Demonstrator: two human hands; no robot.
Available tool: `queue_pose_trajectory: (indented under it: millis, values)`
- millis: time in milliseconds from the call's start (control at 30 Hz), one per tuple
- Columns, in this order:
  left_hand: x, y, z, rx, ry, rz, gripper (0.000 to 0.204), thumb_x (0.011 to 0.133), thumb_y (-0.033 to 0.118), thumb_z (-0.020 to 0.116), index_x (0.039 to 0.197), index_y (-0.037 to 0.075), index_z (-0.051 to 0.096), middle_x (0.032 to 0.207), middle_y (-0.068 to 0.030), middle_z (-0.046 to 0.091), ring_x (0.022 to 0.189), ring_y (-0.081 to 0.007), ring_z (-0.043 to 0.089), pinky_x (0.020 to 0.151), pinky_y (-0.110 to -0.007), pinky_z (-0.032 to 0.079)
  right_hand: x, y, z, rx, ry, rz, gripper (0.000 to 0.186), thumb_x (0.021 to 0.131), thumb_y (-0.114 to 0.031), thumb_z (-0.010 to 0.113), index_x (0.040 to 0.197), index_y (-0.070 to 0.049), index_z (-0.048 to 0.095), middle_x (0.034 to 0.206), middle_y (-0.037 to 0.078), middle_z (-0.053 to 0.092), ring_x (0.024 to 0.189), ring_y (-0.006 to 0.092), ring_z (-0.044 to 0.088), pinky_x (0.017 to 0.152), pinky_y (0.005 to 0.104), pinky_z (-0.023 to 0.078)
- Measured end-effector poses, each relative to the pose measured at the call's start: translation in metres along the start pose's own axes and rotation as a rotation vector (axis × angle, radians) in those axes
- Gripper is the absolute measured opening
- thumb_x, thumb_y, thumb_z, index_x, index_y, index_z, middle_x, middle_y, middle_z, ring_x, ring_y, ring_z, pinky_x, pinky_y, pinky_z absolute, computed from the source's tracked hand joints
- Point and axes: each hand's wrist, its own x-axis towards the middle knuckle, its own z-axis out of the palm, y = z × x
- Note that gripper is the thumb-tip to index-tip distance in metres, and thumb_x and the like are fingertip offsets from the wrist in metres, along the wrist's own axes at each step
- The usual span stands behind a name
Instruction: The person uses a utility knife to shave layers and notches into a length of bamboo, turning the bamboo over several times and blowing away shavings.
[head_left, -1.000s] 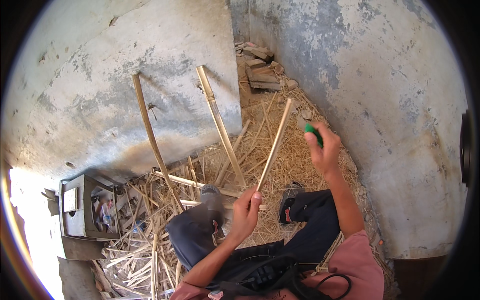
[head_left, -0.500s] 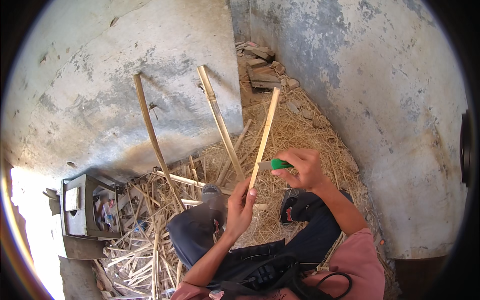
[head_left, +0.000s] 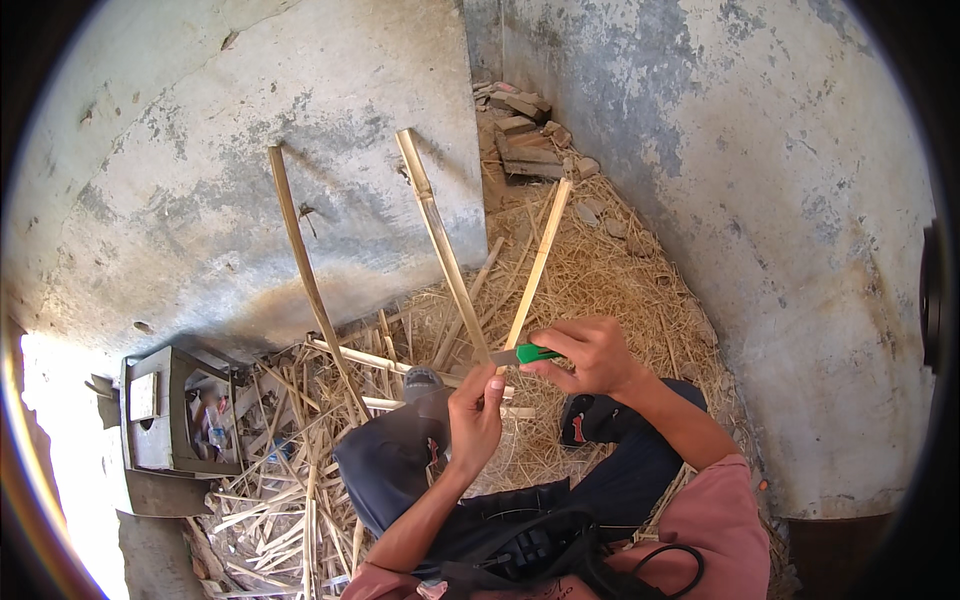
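Note:
A pale split bamboo strip slants up and away from my left hand, which is closed around its near end with the thumb along it. My right hand grips a green-handled knife. The knife's short, wide blade lies against the strip just above my left thumb. The very end of the strip is hidden in my left fist.
Two longer bamboo pieces, one on the left and one nearer the middle, lean toward the wall. Loose strips litter the floor at left, beside a grey box. Broken bricks lie in the far corner.
My right hand has slid the knife down the strip toward my left hand. The strip's far end has shifted slightly right, while my left hand stays closed on it.

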Motion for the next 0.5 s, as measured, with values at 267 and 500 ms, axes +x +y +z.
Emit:
queue_pose_trajectory:
  millis: [267, 500]
  values:
    - [-0.0021, 0.0000, 0.0021, -0.003, 0.008, -0.041, 0.029, 0.115, 0.017, 0.054, 0.128, -0.003, 0.070, 0.079, -0.0023, 0.054, 0.072, -0.0110, 0.047, 0.064, -0.031, 0.041, 0.0022, -0.0034, -0.0021, -0.038, 0.013, 0.025, 0.030, 0.092, -0.044, 0.081, 0.098, -0.015, 0.077, 0.070, -0.001, 0.069, 0.054, 0.0178, 0.065, 0.048, 0.0330, 0.049]
    - [-0.0018, 0.0049, 0.0040, -0.012, 0.008, -0.089, 0.033, 0.115, 0.020, 0.055, 0.137, 0.000, 0.070, 0.081, -0.0023, 0.057, 0.073, -0.0101, 0.051, 0.065, -0.031, 0.045, 0.0055, -0.0040, -0.0101, -0.093, 0.026, 0.014, 0.029, 0.092, -0.045, 0.081, 0.097, -0.017, 0.077, 0.070, -0.001, 0.069, 0.053, 0.0171, 0.065, 0.048, 0.0326, 0.047]
